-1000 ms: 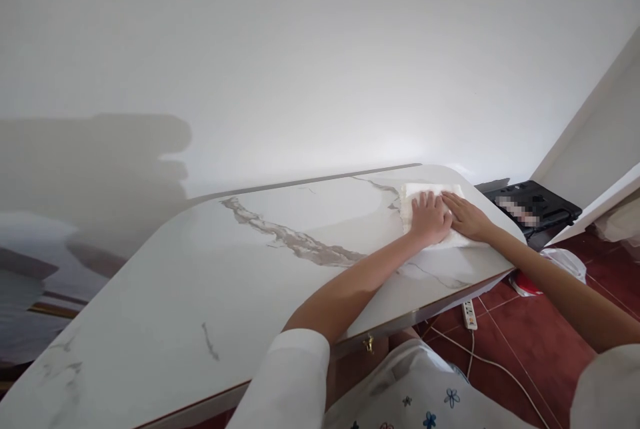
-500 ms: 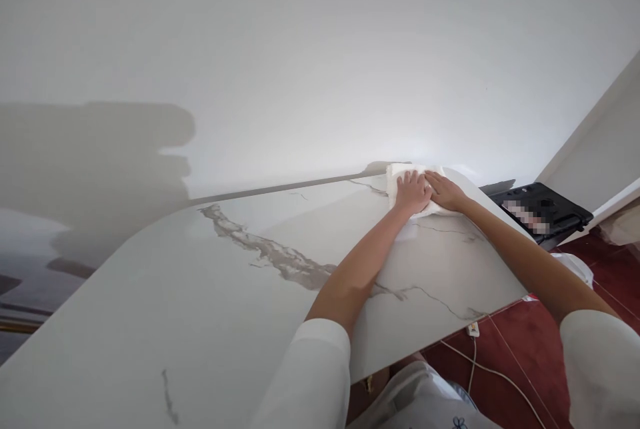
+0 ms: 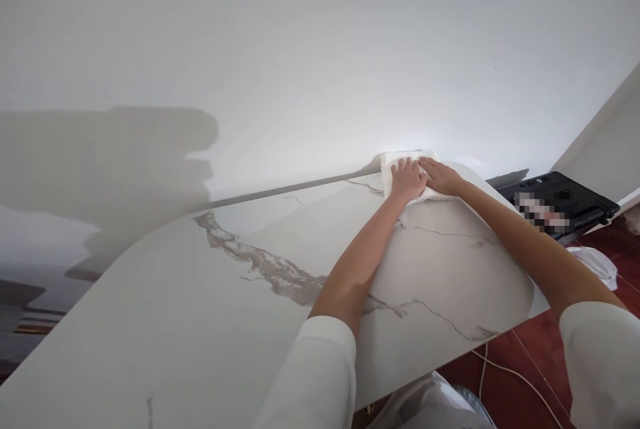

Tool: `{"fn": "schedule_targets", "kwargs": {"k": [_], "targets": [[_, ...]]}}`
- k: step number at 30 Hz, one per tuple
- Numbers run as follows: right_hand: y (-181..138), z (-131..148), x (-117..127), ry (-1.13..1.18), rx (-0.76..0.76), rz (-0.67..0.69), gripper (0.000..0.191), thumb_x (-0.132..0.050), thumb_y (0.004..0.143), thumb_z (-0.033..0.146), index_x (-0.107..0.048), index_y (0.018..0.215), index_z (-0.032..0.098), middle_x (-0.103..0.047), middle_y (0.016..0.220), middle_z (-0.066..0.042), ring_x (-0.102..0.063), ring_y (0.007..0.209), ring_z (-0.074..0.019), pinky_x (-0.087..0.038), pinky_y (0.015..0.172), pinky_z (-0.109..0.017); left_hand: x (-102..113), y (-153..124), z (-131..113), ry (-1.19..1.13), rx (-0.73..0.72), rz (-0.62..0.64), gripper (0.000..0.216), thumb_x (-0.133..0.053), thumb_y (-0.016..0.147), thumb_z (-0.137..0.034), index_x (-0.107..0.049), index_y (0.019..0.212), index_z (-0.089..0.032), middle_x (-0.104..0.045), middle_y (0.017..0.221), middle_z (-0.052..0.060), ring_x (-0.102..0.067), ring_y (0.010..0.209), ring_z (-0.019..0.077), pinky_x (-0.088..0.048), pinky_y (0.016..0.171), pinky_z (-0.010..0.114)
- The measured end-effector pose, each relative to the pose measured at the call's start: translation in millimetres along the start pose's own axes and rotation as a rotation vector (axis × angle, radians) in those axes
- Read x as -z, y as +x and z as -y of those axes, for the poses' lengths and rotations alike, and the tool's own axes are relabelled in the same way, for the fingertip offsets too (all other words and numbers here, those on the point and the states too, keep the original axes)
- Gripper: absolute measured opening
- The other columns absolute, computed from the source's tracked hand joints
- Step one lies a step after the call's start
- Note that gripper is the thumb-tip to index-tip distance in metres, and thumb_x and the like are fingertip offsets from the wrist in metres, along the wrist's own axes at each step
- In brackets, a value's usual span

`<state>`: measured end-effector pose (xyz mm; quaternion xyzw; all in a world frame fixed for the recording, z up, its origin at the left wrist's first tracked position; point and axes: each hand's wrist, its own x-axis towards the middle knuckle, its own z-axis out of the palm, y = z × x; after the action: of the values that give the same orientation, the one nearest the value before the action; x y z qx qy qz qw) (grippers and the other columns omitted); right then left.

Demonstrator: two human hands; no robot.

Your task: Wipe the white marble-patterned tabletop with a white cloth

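Observation:
Both my arms reach to the far edge of a white marble-patterned table (image 3: 280,236), where a white cloth (image 3: 387,174) lies close against the wall. My left hand (image 3: 409,180) presses flat on the cloth with its fingers spread. Beside it, my right hand (image 3: 442,177) rests on the right part of the same cloth, fingers stretched out towards the left hand. The two hands touch or nearly touch at the fingertips. Much of the cloth is hidden under them.
A white wall (image 3: 320,56) rises behind the table, with a narrow gap between. To the right stands a black case (image 3: 585,199), partly blurred out. Near it lies a white plastic bag (image 3: 597,266). A pale cable (image 3: 520,376) crosses the red floor (image 3: 533,342).
The cloth and both hands have slid slightly farther towards the wall, and the cloth now reaches its foot. My view has shifted a little.

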<state>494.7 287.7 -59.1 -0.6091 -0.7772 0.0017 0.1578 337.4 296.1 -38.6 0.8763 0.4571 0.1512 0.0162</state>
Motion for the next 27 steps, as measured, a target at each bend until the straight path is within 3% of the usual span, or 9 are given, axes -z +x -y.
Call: {"fn": "schedule_targets", "kwargs": {"k": [6,11,19,27], "targets": [[-8,-25,7,-0.007,-0.025,0.007,0.058,-0.034,0.089,0.042,-0.031,0.144,0.023,-0.031,0.151,-0.005,-0.027,0.138,-0.027,-0.025,0.112,-0.047,-6,12,-22,-0.015,-0.011,0.026,0.056,-0.02,0.093,-0.034,-0.034,0.141,-0.009,-0.03,0.15,0.011,-0.022,0.138,0.0312,-0.019,0.111,0.05],[-24,-20,10,-0.035,-0.058,-0.005,0.06,-0.029,0.091,0.045,-0.03,0.144,0.018,-0.03,0.151,-0.008,-0.025,0.139,-0.0273,-0.024,0.113,-0.047,-7,5,-28,-0.038,-0.035,0.036,0.056,-0.02,0.093,-0.035,-0.033,0.142,-0.011,-0.028,0.151,0.009,-0.021,0.139,0.0292,-0.018,0.112,0.048],[-73,0,18,-0.053,-0.033,-0.02,0.061,-0.029,0.091,0.042,-0.032,0.143,0.013,-0.031,0.15,-0.013,-0.026,0.138,-0.0296,-0.027,0.111,-0.049,-3,-39,-48,-0.047,-0.075,0.008,0.055,-0.021,0.093,-0.037,-0.034,0.142,-0.015,-0.029,0.151,0.009,-0.02,0.139,0.0279,-0.018,0.111,0.047],[-135,30,24,-0.079,0.066,-0.054,0.062,-0.03,0.092,0.045,-0.031,0.144,0.012,-0.033,0.149,-0.015,-0.028,0.137,-0.031,-0.03,0.109,-0.051,14,-105,-69,-0.033,-0.095,0.036,0.057,-0.022,0.094,-0.04,-0.033,0.142,-0.012,-0.028,0.151,0.011,-0.02,0.14,0.0302,-0.019,0.112,0.048]]}}
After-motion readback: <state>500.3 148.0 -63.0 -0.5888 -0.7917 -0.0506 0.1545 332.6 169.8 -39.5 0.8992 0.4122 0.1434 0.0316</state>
